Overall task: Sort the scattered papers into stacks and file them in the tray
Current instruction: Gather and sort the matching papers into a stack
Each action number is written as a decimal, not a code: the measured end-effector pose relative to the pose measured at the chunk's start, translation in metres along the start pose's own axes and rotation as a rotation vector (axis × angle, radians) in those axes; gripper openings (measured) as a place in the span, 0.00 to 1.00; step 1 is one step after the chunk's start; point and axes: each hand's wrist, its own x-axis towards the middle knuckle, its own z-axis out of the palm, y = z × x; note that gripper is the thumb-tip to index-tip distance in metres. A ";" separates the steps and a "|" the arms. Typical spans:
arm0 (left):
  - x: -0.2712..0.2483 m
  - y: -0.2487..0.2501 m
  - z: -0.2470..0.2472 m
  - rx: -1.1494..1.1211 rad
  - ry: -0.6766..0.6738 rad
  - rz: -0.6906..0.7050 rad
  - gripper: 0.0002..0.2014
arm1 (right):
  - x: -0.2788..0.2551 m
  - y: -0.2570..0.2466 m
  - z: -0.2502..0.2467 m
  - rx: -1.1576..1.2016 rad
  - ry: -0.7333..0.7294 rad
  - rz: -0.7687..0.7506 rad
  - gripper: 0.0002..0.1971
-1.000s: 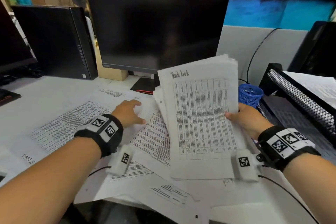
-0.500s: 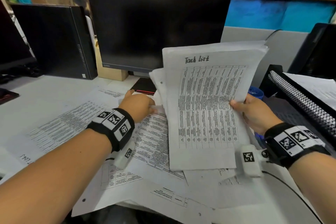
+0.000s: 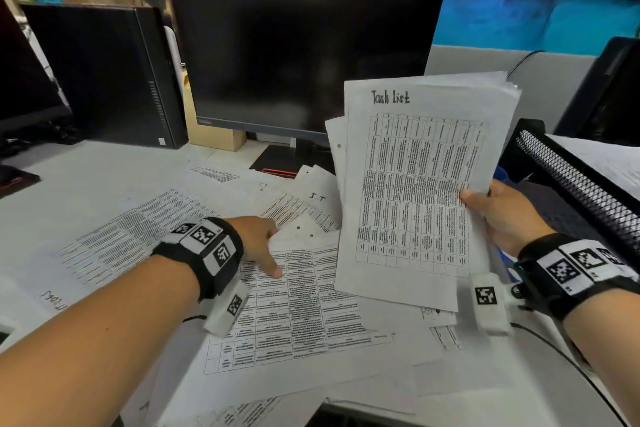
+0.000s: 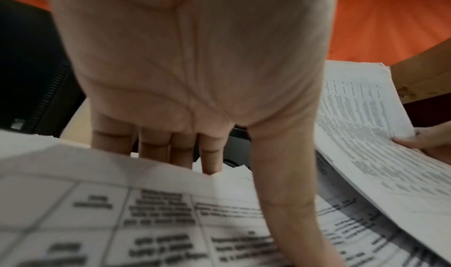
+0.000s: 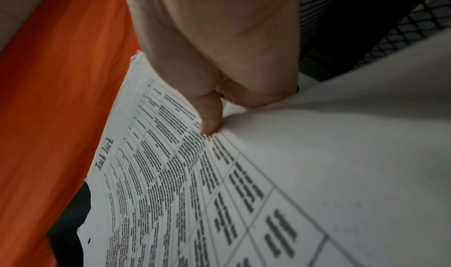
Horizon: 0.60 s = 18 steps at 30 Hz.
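My right hand (image 3: 486,210) grips a thick stack of papers (image 3: 415,184) headed "Task List" by its right edge, thumb on the front, and holds it upright above the desk. The right wrist view shows the thumb (image 5: 209,120) pressed on the stack's top sheet (image 5: 219,194). My left hand (image 3: 272,250) pinches a printed table sheet (image 3: 298,308) lying on the desk. In the left wrist view the thumb (image 4: 288,194) lies on that sheet (image 4: 122,203) and the fingers (image 4: 153,143) go under its far edge. A black mesh tray (image 3: 581,184) stands at the right, with papers in its upper tier.
More loose sheets (image 3: 131,236) cover the desk to the left and in front. A dark monitor (image 3: 304,55) and a black computer case (image 3: 104,76) stand behind. A blue mesh cup (image 3: 502,174) peeks out behind the stack. A cable (image 3: 571,367) runs along the desk's right side.
The right hand has raised the stack and shifted it right, toward the tray. The left hand has drawn back toward me and taken hold of the table sheet.
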 end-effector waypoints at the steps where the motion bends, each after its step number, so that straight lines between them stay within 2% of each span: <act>1: 0.002 0.002 0.003 -0.052 -0.005 0.015 0.33 | 0.000 -0.001 0.001 0.002 0.000 0.003 0.19; 3: 0.002 0.007 0.009 -0.108 -0.025 0.036 0.31 | -0.002 -0.002 0.003 0.003 -0.011 0.008 0.19; 7: 0.001 0.016 0.014 -0.058 -0.072 0.074 0.24 | -0.004 -0.003 0.004 0.006 -0.005 0.005 0.17; 10: -0.006 0.007 0.001 -0.101 -0.034 0.058 0.13 | -0.004 -0.003 0.000 0.022 0.045 -0.002 0.18; 12: -0.017 -0.007 -0.015 -0.175 0.032 0.041 0.06 | -0.004 -0.001 -0.006 0.030 0.090 -0.003 0.18; 15: -0.039 -0.026 -0.041 -0.268 0.186 0.035 0.05 | -0.003 0.003 -0.013 0.038 0.168 -0.004 0.18; 18: -0.065 -0.034 -0.064 -0.290 0.435 0.028 0.07 | 0.000 0.006 -0.019 0.041 0.241 0.012 0.18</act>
